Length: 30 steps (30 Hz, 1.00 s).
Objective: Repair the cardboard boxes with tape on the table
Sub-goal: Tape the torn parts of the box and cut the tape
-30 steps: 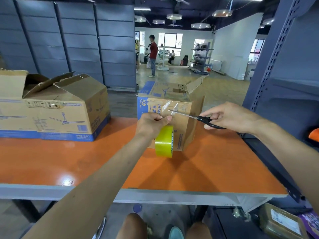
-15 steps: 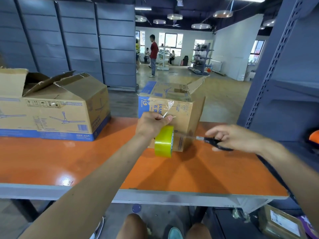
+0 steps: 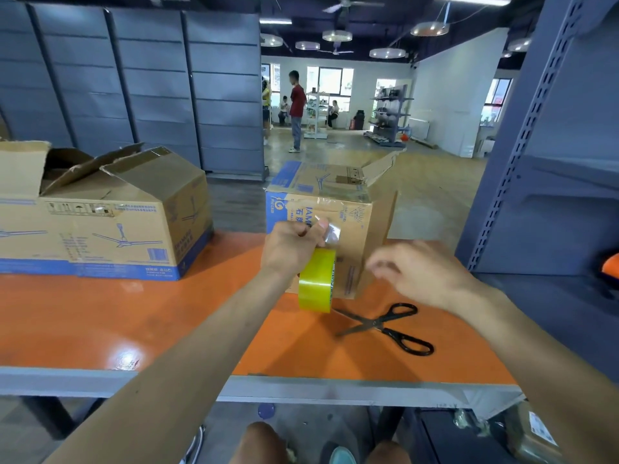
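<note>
Two knees show at the bottom edge, below the grey front rim of one orange table (image 3: 100, 323). Lower right, under the table: one wrapped parcel (image 3: 532, 433) with a white label, print too small to read.

Count on the table: 2 cardboard boxes, 1 tape roll, 1 pair of scissors.

Scissors (image 3: 385, 324): black handles, blades parted, lying flat right of centre, apart from both hands.

Left hand (image 3: 291, 246), centre of frame: grips the yellow tape roll (image 3: 316, 279), with thumb and forefinger pinching the loose clear tape end above it. The roll hangs upright in front of the small box's near face and covers part of it. Whether roll and box touch, I cannot tell.

Right hand (image 3: 418, 272): right of the roll, above the scissors, motion-blurred. Fingers loosely spread, holding nothing.

Small box (image 3: 355, 226): centre, behind both hands. Top flap lifted at the right, and clear tape lies across the top front edge. Blue band at its left; letters "IAM" readable, the rest hidden by the left hand.

Large box (image 3: 100, 222): left of frame, well apart from the small one, top flaps open and creased. Printed on it are a ceiling-fan drawing, a barcode and a row of handling symbols. Its text is too small to read.

Far: grey shelving panels upper left, a perforated grey upright (image 3: 522, 135) at right. Upper centre, one person in a red shirt (image 3: 297, 105) stands on the floor.
</note>
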{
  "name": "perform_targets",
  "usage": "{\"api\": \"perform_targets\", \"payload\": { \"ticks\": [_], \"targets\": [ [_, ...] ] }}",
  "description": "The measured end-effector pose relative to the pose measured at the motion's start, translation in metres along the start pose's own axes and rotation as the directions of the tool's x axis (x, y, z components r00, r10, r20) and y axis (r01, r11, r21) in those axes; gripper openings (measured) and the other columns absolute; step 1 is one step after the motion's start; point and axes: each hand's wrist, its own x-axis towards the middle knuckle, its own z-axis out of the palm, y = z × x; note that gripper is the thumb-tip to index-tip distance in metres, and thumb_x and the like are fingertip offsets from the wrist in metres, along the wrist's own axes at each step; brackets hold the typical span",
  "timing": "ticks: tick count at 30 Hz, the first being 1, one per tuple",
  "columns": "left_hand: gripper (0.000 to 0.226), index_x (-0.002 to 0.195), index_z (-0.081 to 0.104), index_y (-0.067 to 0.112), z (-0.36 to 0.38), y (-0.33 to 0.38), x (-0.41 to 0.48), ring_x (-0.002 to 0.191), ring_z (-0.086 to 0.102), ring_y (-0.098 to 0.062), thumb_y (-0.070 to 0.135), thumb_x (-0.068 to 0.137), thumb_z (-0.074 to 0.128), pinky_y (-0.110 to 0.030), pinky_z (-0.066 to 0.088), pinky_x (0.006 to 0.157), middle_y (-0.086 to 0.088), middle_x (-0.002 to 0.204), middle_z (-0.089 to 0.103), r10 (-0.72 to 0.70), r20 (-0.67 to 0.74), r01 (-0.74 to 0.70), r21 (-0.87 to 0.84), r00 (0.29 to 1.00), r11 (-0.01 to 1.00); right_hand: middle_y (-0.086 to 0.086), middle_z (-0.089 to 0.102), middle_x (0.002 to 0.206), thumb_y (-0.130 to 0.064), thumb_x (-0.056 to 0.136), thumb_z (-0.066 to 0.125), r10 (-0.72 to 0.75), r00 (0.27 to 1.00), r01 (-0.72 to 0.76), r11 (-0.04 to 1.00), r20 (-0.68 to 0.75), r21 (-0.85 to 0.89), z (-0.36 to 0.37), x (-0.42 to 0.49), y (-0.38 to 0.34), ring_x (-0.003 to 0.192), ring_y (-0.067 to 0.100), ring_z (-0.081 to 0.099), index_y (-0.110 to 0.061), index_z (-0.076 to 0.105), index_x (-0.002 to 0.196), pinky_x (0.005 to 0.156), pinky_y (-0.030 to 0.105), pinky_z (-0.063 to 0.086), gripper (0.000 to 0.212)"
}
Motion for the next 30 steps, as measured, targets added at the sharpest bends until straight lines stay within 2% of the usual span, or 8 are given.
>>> {"api": "perform_targets", "payload": {
  "ticks": [3, 5, 10, 13, 16, 20, 24, 30],
  "targets": [
    [0.050, 0.060, 0.068, 0.019, 0.001, 0.000, -0.001, 0.054, 0.046, -0.017, 0.054, 0.094, 0.064, -0.027, 0.037, 0.057, -0.005, 0.062, 0.060, 0.019, -0.019, -0.019, 0.024, 1.000, 1.000, -0.006, 0.068, 0.100, -0.027, 0.102, 0.055, -0.139, 0.904, 0.201, 0.973, -0.405, 0.115, -0.020, 0.029, -0.019, 0.096, 0.016, 0.059, -0.023, 0.071, 0.103, 0.085, 0.037, 0.051, 0.016],
    [0.049, 0.062, 0.070, 0.019, 0.001, 0.000, -0.001, 0.062, 0.053, -0.017, 0.056, 0.093, 0.064, -0.028, 0.043, 0.063, -0.009, 0.075, 0.071, 0.018, -0.037, -0.016, 0.047, 0.999, 0.999, -0.004, 0.066, 0.109, -0.030, 0.101, 0.058, -0.194, 0.836, 0.255, 0.965, -0.513, 0.052, -0.023, 0.055, -0.024, 0.105, 0.019, 0.051, -0.020, 0.072, 0.114, 0.086, 0.032, 0.044, 0.021],
    [0.049, 0.064, 0.072, 0.019, 0.000, 0.002, -0.001, 0.057, 0.051, -0.017, 0.058, 0.093, 0.063, -0.027, 0.040, 0.059, -0.005, 0.070, 0.070, 0.031, -0.056, -0.027, 0.070, 0.998, 0.997, -0.005, 0.066, 0.118, -0.036, 0.102, 0.055, -0.198, 0.819, 0.221, 0.975, -0.538, -0.023, -0.007, 0.098, -0.022, 0.111, 0.023, 0.049, -0.022, 0.070, 0.125, 0.085, 0.038, 0.049, 0.031],
    [0.049, 0.065, 0.073, 0.018, 0.000, 0.002, 0.000, 0.056, 0.049, -0.018, 0.058, 0.092, 0.064, -0.028, 0.039, 0.058, -0.007, 0.067, 0.067, 0.041, -0.058, -0.036, 0.092, 0.997, 0.995, -0.005, 0.070, 0.108, -0.036, 0.100, 0.055, -0.200, 0.725, 0.279, 0.960, -0.659, 0.015, 0.010, 0.105, -0.016, 0.098, 0.028, 0.055, -0.020, 0.076, 0.117, 0.080, 0.043, 0.052, 0.031],
    [0.048, 0.064, 0.073, 0.019, -0.003, 0.000, 0.002, 0.062, 0.054, -0.017, 0.059, 0.091, 0.065, -0.031, 0.044, 0.062, -0.009, 0.074, 0.071, 0.058, -0.044, -0.053, 0.101, 0.997, 0.993, -0.004, 0.070, 0.101, -0.036, 0.100, 0.056, -0.171, 0.669, 0.321, 0.944, -0.723, 0.073, 0.019, 0.104, -0.013, 0.091, 0.027, 0.054, -0.019, 0.077, 0.115, 0.082, 0.038, 0.049, 0.031],
    [0.043, 0.061, 0.074, 0.020, -0.007, -0.006, 0.004, 0.060, 0.053, -0.016, 0.053, 0.089, 0.070, -0.031, 0.041, 0.061, -0.007, 0.070, 0.070, 0.052, -0.030, -0.048, 0.144, 0.998, 0.988, -0.004, 0.070, 0.099, -0.033, 0.098, 0.063, -0.177, 0.654, 0.321, 0.945, -0.736, 0.058, 0.019, 0.104, -0.016, 0.090, 0.024, 0.051, -0.017, 0.077, 0.114, 0.079, 0.031, 0.045, 0.027],
    [0.043, 0.061, 0.074, 0.020, -0.011, -0.019, -0.004, 0.055, 0.049, -0.017, 0.051, 0.091, 0.070, -0.031, 0.038, 0.057, -0.005, 0.066, 0.068, 0.056, -0.022, -0.051, 0.182, 0.998, 0.982, -0.003, 0.067, 0.105, -0.031, 0.092, 0.072, -0.199, 0.666, 0.300, 0.954, -0.719, 0.014, 0.024, 0.104, -0.014, 0.096, 0.022, 0.050, -0.016, 0.073, 0.120, 0.075, 0.033, 0.046, 0.032],
    [0.040, 0.064, 0.070, 0.024, -0.026, -0.010, -0.009, 0.055, 0.047, -0.006, 0.053, 0.092, 0.068, -0.026, 0.034, 0.057, 0.016, 0.054, 0.056, 0.140, -0.083, -0.128, 0.142, 0.987, 0.982, -0.001, 0.063, 0.113, -0.040, 0.086, 0.074, -0.244, 0.713, 0.270, 0.961, -0.657, -0.064, 0.023, 0.101, -0.013, 0.102, 0.024, 0.048, -0.015, 0.067, 0.127, 0.084, 0.042, 0.046, 0.049]
  ]
}}
